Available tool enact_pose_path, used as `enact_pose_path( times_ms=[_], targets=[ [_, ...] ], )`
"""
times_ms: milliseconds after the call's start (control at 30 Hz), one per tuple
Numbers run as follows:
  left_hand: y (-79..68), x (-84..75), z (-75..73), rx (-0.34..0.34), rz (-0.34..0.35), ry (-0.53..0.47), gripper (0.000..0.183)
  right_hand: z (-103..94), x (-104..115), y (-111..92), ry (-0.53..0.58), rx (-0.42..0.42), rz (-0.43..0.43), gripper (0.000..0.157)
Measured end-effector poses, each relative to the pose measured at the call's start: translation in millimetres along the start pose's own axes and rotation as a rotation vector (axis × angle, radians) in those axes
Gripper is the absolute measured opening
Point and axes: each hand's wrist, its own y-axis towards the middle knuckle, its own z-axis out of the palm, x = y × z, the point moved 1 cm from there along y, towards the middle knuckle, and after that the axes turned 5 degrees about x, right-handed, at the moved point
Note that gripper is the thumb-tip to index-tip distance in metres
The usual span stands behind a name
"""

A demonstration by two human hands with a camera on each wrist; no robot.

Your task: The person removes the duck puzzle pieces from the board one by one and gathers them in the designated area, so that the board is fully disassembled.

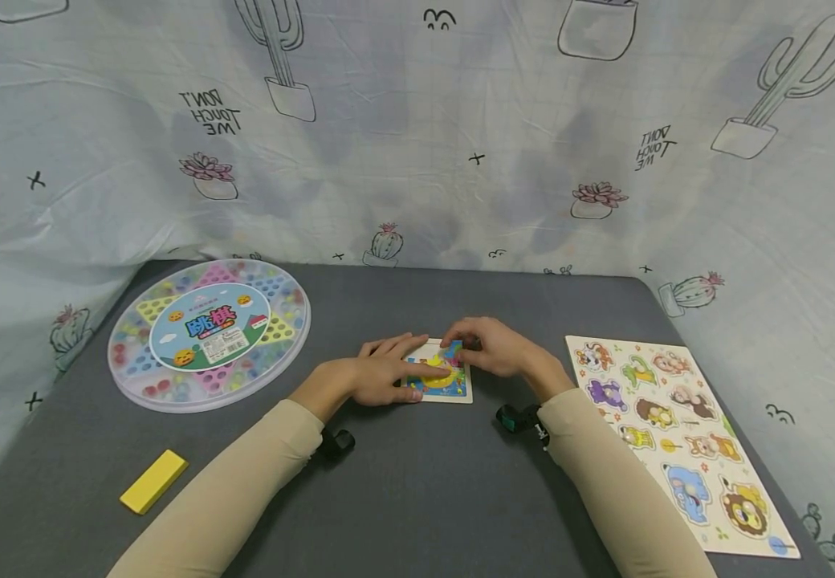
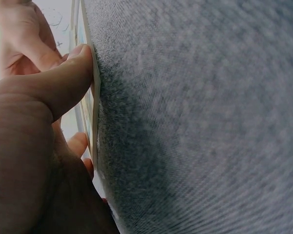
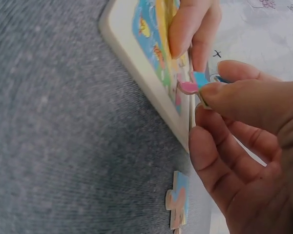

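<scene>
A small jigsaw puzzle board (image 1: 466,395) with a pale rim and a blue and yellow sea picture lies on the table. My left hand (image 1: 381,379) rests over its left side, fingers stretched across the picture. In the left wrist view the left thumb (image 2: 73,73) lies along the board's edge. At the board's upper right, my right hand (image 1: 493,347) pinches a pink and blue puzzle piece (image 3: 189,87) between thumb and fingertips, tilted above the rim. Another puzzle piece (image 3: 177,200), blue and orange, lies on the cloth beside the board in the right wrist view.
A round Chinese checkers box (image 1: 295,357) lies at the back left of the grey table (image 1: 417,498). Nearer on the left is a yellow block (image 1: 153,482). To the right, a large animal puzzle board (image 1: 649,353) lies partly under the right sleeve. A patterned curtain (image 1: 417,160) hangs behind.
</scene>
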Motion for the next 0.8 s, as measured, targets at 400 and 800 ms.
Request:
enact_pose_path(
  times_ms=[400,800],
  targets=[
    [7.6,10.2,8.0,-0.023,0.013,-0.015,0.052,-4.6,3,-2,0.133,-0.037,-0.040,0.025],
    [7.8,10.0,9.7,-0.020,-0.006,0.012,0.053,-13.2,8,-13,0.192,-0.054,-0.047,0.027]
  ],
)
